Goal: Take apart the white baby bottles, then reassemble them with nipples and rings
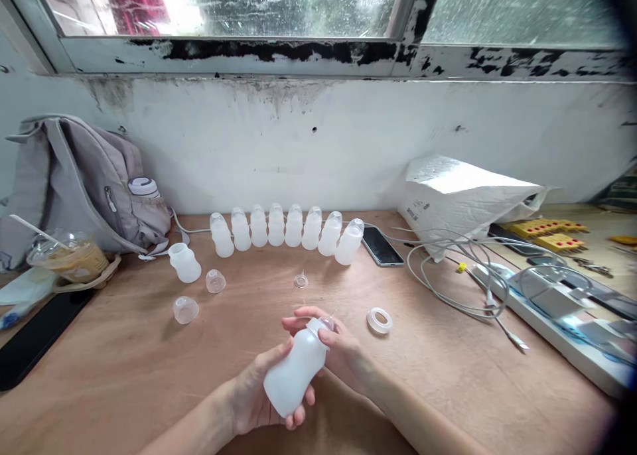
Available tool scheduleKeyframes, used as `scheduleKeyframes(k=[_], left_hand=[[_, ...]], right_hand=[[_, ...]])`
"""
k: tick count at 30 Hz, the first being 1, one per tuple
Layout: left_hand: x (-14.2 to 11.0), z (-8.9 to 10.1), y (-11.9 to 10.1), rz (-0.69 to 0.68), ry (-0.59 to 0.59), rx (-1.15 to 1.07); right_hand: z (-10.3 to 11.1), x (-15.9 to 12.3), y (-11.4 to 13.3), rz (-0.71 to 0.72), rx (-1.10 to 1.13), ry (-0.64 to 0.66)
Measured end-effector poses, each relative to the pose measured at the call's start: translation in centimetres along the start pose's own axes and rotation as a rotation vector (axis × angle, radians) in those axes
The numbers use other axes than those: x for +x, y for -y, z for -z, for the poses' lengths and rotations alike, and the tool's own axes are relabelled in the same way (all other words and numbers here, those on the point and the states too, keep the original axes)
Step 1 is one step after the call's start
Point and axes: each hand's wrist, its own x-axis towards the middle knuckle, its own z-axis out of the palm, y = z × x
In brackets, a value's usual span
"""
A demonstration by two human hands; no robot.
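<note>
My left hand is closed around the body of a frosted white baby bottle, tilted with its neck up and to the right. At the bottle's mouth, my right hand pinches a clear bottle nipple, which the fingers partly cover; whether it is seated in the neck I cannot tell. Beyond the hands lies another clear nipple on the table. A white screw ring rests to the right. On the left are an uncapped bottle and two clear dome caps, a farther cap and a nearer cap.
Several capped bottles stand in a curved row at the back of the wooden table. A phone, looped cables and a power strip lie right. A backpack, iced drink and black phone are left.
</note>
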Motion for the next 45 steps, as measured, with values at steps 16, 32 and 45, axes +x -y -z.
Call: scheduleKeyframes(k=[16,32,45], left_hand=[[0.4,-1.5,1.9,-0.521,-0.526,1.02],[-0.2,-1.4,0.8,-0.268,-0.14,0.362],[0.3,-0.3,0.7,-0.727,-0.297,0.352]], right_hand=[[-2.1,-0.3,-1.4,0.174,-0.181,-0.372],[-0.9,-0.4,-0.5,0.114,-0.122,-0.121],[-1.3,0.2,-1.6,0.158,-0.342,-0.131]])
